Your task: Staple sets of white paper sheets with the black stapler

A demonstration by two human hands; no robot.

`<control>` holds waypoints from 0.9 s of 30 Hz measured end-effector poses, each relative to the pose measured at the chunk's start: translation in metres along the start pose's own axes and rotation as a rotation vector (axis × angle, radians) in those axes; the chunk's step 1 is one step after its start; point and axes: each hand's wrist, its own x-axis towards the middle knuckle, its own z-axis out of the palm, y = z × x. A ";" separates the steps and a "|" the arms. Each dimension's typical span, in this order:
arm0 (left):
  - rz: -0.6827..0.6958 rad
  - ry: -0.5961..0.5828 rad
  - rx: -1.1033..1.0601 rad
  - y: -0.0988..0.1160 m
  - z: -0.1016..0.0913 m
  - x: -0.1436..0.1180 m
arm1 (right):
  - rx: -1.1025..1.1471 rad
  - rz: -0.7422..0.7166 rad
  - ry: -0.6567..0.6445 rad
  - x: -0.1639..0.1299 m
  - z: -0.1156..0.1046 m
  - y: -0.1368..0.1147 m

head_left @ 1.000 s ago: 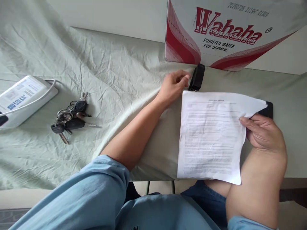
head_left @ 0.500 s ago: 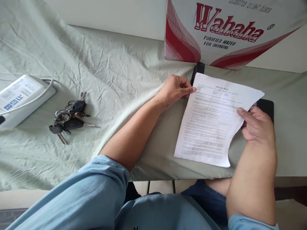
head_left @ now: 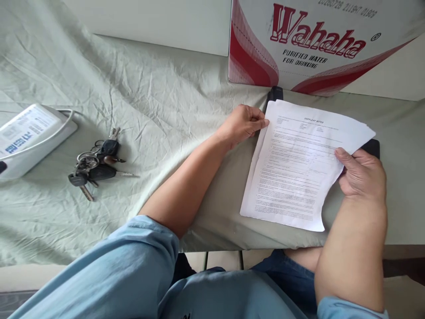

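Two or more printed paper sheets [head_left: 292,173] lie loosely stacked between my hands, the top one headed "OVERLEAF NOTES". The upper sheet is shifted to the right, so a strip of the sheet below shows along the left side. My left hand [head_left: 247,122] pinches the lower sheet at its upper left edge. Closed on the right edge of the top sheet is my right hand [head_left: 363,173], thumb on the print and fingers behind. A black object [head_left: 275,94] sticks out past the top left corner, and a dark flat object [head_left: 372,147] shows behind my right hand; the papers hide most of both.
A Wahaha water carton [head_left: 308,48] stands at the back against the wall. On the left of the green cloth [head_left: 172,102] lie a bunch of keys [head_left: 94,164] and a white box-like device with a cord [head_left: 36,137]. The table's front edge is close to my lap.
My right hand has moved slightly right with the top sheet, uncovering the left strip of a sheet beneath. My left hand has stayed almost in place.
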 end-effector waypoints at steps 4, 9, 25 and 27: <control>0.056 0.048 0.013 -0.006 0.001 0.003 | 0.021 0.001 0.009 0.001 0.004 0.002; 0.085 0.075 -0.052 -0.007 0.003 0.002 | 0.029 0.000 -0.018 0.002 0.004 0.005; -0.031 -0.008 -0.045 -0.003 0.007 -0.003 | 0.089 -0.200 0.093 0.001 0.014 0.003; -0.028 -0.030 -0.053 -0.002 0.007 -0.004 | 0.092 -0.214 0.082 0.000 0.014 0.002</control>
